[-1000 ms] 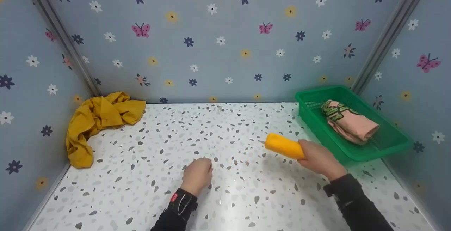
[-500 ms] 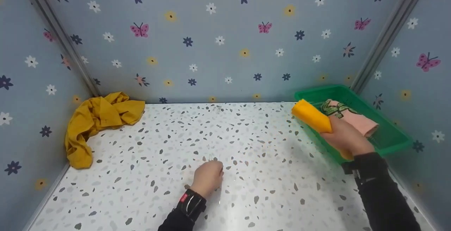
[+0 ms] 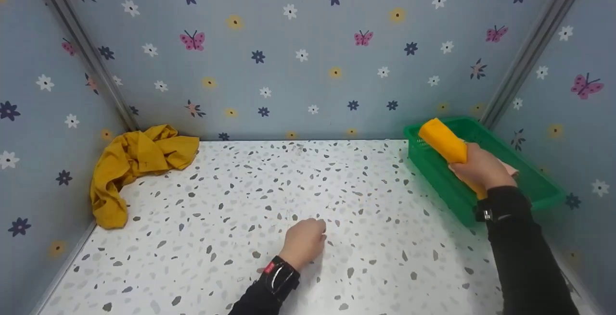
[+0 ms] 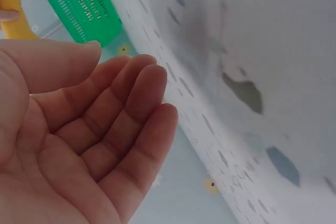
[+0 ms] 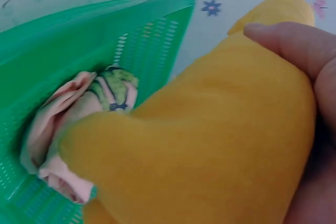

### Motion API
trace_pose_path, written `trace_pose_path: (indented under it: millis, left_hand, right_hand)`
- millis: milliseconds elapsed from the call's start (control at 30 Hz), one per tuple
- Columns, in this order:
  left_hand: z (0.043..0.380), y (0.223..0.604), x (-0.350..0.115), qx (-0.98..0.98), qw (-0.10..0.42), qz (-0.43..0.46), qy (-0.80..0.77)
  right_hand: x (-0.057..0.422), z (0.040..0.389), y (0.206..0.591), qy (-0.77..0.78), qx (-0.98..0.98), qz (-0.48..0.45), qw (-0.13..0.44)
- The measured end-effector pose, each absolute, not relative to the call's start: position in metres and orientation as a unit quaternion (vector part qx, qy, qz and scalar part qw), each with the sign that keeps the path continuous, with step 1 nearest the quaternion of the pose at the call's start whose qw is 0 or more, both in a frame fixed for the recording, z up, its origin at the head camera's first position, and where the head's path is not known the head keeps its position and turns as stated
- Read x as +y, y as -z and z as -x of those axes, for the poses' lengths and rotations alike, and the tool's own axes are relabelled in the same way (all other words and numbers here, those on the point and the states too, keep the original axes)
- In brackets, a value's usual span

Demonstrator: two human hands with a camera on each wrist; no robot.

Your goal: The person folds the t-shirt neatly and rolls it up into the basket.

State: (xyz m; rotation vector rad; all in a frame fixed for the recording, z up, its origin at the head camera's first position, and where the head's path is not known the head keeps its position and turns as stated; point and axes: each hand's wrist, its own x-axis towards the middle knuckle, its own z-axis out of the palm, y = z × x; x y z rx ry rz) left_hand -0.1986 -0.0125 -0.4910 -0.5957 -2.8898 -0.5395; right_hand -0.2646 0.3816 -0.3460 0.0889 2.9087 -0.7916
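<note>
My right hand (image 3: pixel 483 166) grips a rolled yellow cloth (image 3: pixel 442 141) above the green plastic basket (image 3: pixel 435 187) at the right. In the right wrist view the thumb lies along the top of the yellow roll (image 5: pixel 210 114), and its lower end hangs over the basket. A folded pink cloth (image 5: pixel 47 124) with a green print lies inside, partly covered by the roll. Low over the speckled table, my left hand (image 3: pixel 305 243) holds nothing. The left wrist view shows its fingers loosely curled, with the thumb apart from them.
A crumpled mustard-yellow cloth (image 3: pixel 144 154) lies in the back left corner against the walls. Flower-patterned panels (image 3: pixel 308 55) enclose the white speckled table (image 3: pixel 231 252) at the back and both sides.
My right hand has carried the yellow roll right and away from me, from above the table to above the basket. My left hand has shifted to the right.
</note>
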Motion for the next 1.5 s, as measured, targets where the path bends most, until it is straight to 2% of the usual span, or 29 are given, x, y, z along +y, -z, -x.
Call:
trace_pose_path:
  millis: [300,533,933,1233,1500]
  left_hand:
    - [0.198,0.481,0.004,-0.96,0.08,0.206,0.174]
    - [0.198,0.479,0.009,-0.954,0.097,0.215,0.186]
    - [0.199,0.48,0.009,-0.953,0.098,0.217,0.187]
    - [0.203,0.483,0.008,-0.95,0.111,0.221,0.189]
    - [0.205,0.487,0.005,-0.953,0.127,0.222,0.165]
  right_hand:
    - [0.392,0.285,0.365,0.262,0.961,-0.071,0.059]
    - [0.398,0.289,0.377,0.263,0.957,-0.093,0.081]
    - [0.412,0.29,0.392,0.232,0.966,-0.061,0.098]
    - [0.42,0.297,0.406,0.206,0.966,-0.03,0.155]
    - [0.414,0.292,0.399,0.217,0.956,-0.022,0.197]
